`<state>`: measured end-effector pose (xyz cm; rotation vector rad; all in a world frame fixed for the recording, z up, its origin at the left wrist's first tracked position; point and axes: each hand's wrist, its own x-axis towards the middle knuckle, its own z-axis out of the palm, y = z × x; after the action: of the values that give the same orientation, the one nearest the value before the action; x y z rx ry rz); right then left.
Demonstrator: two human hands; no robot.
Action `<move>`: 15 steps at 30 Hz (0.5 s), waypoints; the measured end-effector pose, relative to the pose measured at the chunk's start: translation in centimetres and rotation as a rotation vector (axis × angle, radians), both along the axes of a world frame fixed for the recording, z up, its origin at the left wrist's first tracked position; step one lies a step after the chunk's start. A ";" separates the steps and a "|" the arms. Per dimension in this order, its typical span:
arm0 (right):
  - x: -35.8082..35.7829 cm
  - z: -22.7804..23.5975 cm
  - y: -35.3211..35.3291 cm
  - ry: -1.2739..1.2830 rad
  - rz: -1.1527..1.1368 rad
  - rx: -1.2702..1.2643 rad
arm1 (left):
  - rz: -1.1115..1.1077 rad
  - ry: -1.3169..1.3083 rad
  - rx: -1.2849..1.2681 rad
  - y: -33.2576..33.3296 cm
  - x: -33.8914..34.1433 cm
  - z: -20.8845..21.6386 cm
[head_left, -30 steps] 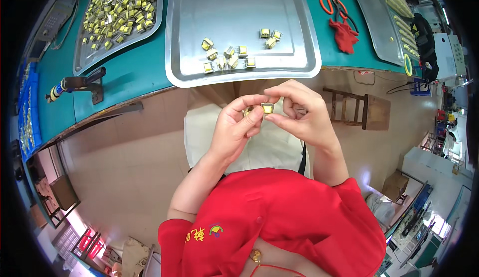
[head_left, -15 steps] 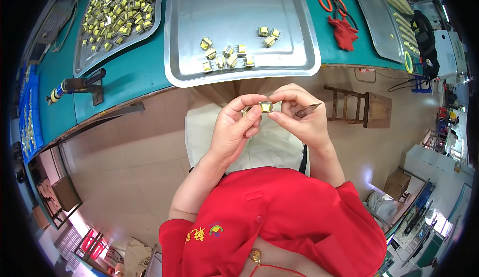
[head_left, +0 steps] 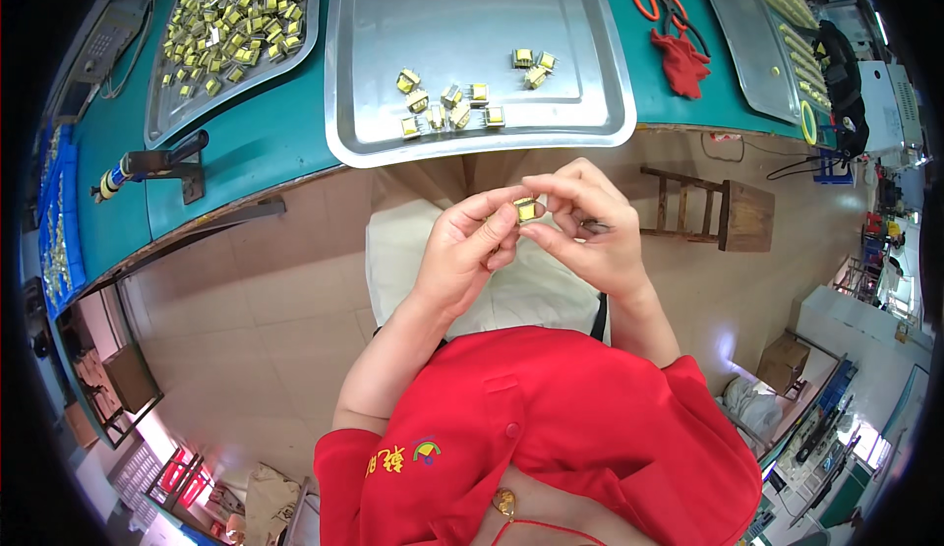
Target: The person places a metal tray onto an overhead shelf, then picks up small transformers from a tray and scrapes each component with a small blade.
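Note:
Between the thumb and forefinger of my left hand [head_left: 460,256] is a small transformer [head_left: 527,212] with yellow tape and metal pins, held over my lap just off the tray's near edge. My right hand [head_left: 602,241] has its thumb and forefinger close about the transformer's right side; whether they touch it I cannot tell. A small, thin, dark metal piece [head_left: 593,224] is tucked in the right hand's curled fingers, most of it hidden. Several similar transformers [head_left: 459,115] lie loose on the large metal tray [head_left: 472,15] in front of me.
A second tray [head_left: 167,118], heaped with transformers, lies at far left. A clamp-like fixture [head_left: 147,164] stands on the green table's [head_left: 251,138] left edge. Orange-handled scissors [head_left: 661,3] and a red cloth [head_left: 680,62] lie on the right. A wooden stool [head_left: 744,216] stands beyond my right hand.
The transformer has turned slightly in my left fingers. My right fingers have shifted a little, and the metal piece in them shows less than before.

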<state>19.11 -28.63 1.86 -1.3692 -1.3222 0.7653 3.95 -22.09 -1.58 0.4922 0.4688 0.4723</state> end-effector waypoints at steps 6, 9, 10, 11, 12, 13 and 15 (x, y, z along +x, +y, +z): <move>0.7 -0.5 -0.3 0.018 -0.033 -0.049 | -0.028 -0.082 -0.048 0.3 0.0 -0.2; 0.6 -0.6 -0.2 0.053 -0.041 -0.056 | -0.031 -0.082 -0.062 0.4 0.0 -0.3; 0.6 -0.6 -0.2 0.054 -0.041 -0.056 | -0.031 -0.080 -0.062 0.4 0.0 -0.2; 0.6 -0.6 -0.2 0.055 -0.042 -0.060 | -0.028 -0.080 -0.069 0.4 0.0 -0.2; 0.6 -0.6 -0.1 0.055 -0.042 -0.065 | -0.025 -0.080 -0.075 0.5 0.0 -0.1; 0.6 -0.6 -0.2 0.056 -0.042 -0.065 | -0.026 -0.080 -0.076 0.5 0.0 -0.2; 0.6 -0.5 -0.1 0.052 -0.050 -0.063 | -0.033 -0.100 -0.008 0.5 0.0 -0.2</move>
<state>19.69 -28.71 1.37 -1.4177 -1.2281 0.8092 3.97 -21.63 -1.77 0.4662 0.3661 0.4613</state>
